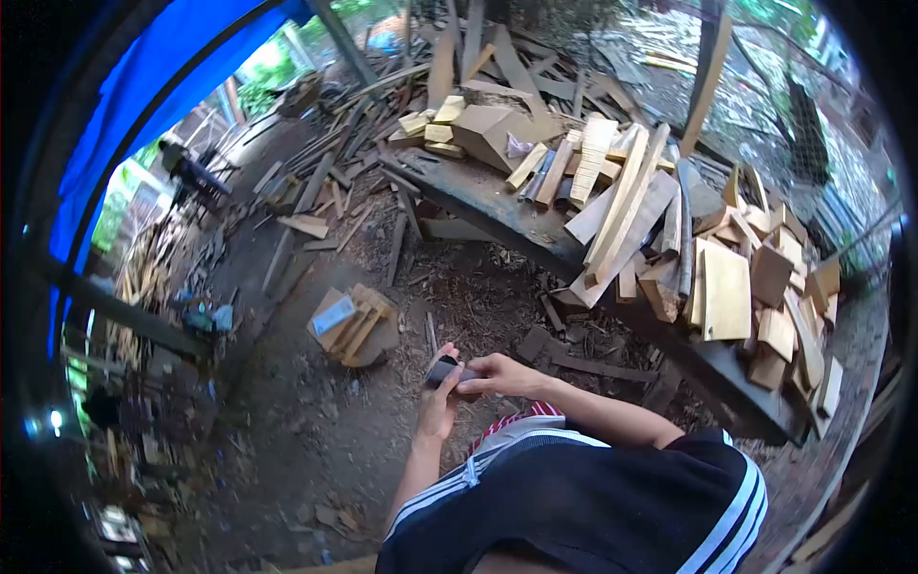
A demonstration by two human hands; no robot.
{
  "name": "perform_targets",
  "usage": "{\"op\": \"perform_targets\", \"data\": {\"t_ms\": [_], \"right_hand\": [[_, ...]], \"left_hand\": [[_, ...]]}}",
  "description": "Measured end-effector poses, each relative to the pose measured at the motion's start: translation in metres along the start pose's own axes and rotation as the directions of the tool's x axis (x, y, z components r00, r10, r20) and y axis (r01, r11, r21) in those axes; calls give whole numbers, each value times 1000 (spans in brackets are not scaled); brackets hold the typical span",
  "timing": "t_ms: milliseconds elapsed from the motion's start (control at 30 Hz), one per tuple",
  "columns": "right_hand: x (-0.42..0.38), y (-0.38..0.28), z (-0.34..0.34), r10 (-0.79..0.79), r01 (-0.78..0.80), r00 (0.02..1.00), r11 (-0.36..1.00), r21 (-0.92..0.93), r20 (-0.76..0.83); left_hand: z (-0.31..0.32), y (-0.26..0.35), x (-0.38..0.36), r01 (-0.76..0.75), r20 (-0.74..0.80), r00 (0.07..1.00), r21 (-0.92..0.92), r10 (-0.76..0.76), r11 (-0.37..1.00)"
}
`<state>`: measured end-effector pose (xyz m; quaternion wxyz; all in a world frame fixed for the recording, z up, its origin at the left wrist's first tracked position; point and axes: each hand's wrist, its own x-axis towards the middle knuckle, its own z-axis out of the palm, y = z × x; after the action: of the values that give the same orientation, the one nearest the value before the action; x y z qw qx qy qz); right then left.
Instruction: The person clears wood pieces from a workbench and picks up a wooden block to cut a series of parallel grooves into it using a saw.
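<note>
A small dark grey piece (443, 370), perhaps folded or curved, is held between my two hands in front of my body. My left hand (442, 402) supports it from the near left side, its fingers closed around it. From the right, my right hand (504, 375) closes its fingers on the other end. What the piece is made of is too small to make out. Beyond the hands, a stump-like wooden block (378, 349) stands on the ground, with wood pieces and a light blue flat item (334, 315) on top.
A long dark workbench (516, 234) runs diagonally at the right, heaped with cut wood blocks (727, 292) and planks (622, 220). Scrap timber (325, 182) lies behind and left. Wood shavings and dirt cover the ground (287, 411). A blue tarp (143, 86) hangs upper left.
</note>
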<state>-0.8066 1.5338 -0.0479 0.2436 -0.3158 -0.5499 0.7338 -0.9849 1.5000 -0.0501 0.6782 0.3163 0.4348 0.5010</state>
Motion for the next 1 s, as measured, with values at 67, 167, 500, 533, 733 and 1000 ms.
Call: {"op": "perform_targets", "data": {"t_ms": [67,167,500,533,733,1000], "right_hand": [[39,1,12,-216,183,970,950,-255,-110],[69,-8,13,-492,306,855,738,-602,-168],[133,-32,-35,31,-56,992,974,-218,-119],[143,-31,-44,-60,4,982,955,-296,-178],[186,9,-177,6,-250,699,939,-237,-716],[214,80,-389,22,-457,-20,889,29,-1000]], "left_hand": [[-19,23,13,54,37,998,-29,-53,998],[-30,49,33,150,186,974,-85,-133,985],[-93,29,102,254,58,966,-19,-252,967],[-86,41,103,190,11,981,104,-193,976],[-127,54,177,310,-174,934,-31,-311,950],[-105,98,381,327,-139,937,32,-320,944]]}}
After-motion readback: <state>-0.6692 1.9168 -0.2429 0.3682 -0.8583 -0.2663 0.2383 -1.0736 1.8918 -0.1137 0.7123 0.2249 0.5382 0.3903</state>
